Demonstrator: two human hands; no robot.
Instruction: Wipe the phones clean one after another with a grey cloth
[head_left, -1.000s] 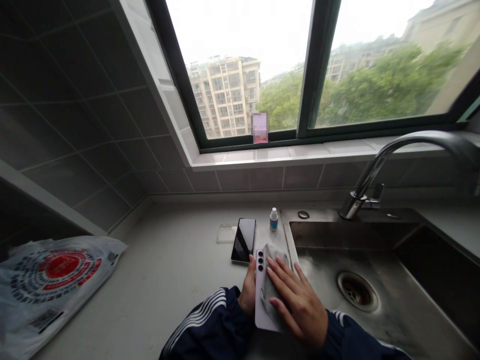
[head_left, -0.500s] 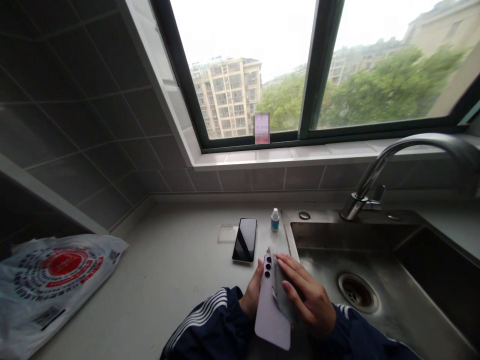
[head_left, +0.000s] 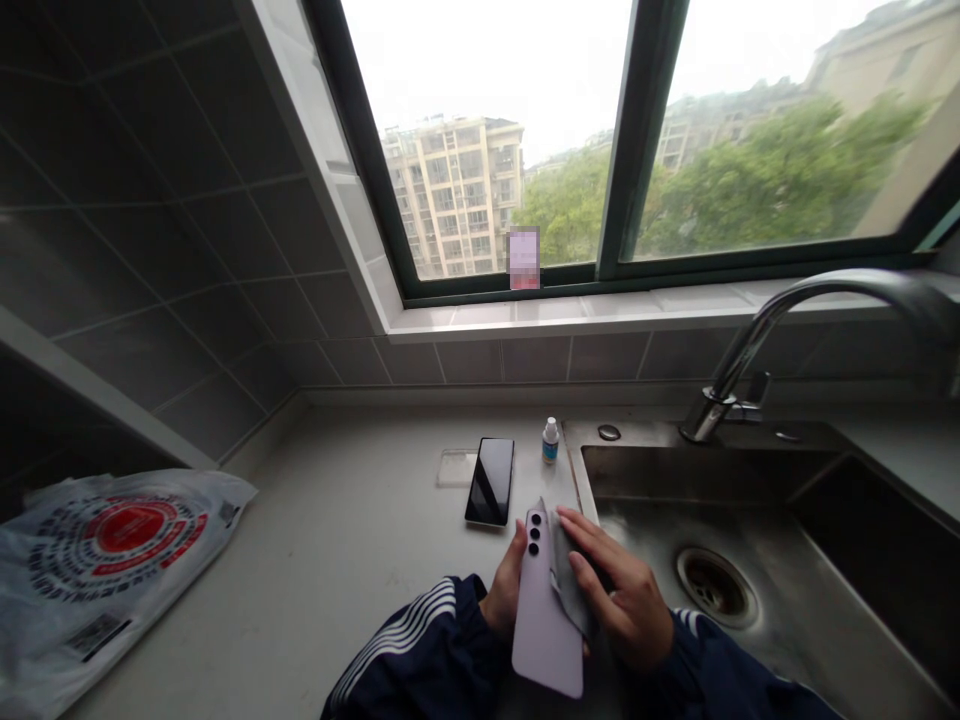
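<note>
A light purple smartphone (head_left: 538,620) is tilted in front of me, its back with several dark camera lenses facing up. My left hand (head_left: 504,585) grips its left edge, thumb along the side; the fingers beneath are hidden. Against the phone's right edge my right hand (head_left: 626,590) presses a grey cloth (head_left: 570,580), its fingers laid over the fabric. On the counter beyond, a second smartphone (head_left: 491,482) lies with its dark screen up, partly over a clear plastic case (head_left: 454,467). A small white spray bottle (head_left: 550,441) with a blue label stands to the right of it.
At the right is a steel sink (head_left: 637,520) with a drain (head_left: 716,585) and a curved chrome faucet (head_left: 739,350). A printed plastic bag (head_left: 127,560) lies on the left of the white counter (head_left: 322,560). Behind is a window above a tiled ledge (head_left: 555,310).
My right hand and the cloth have shifted slightly right across the phone's back, uncovering more of it near the lenses. The left hand keeps its hold.
</note>
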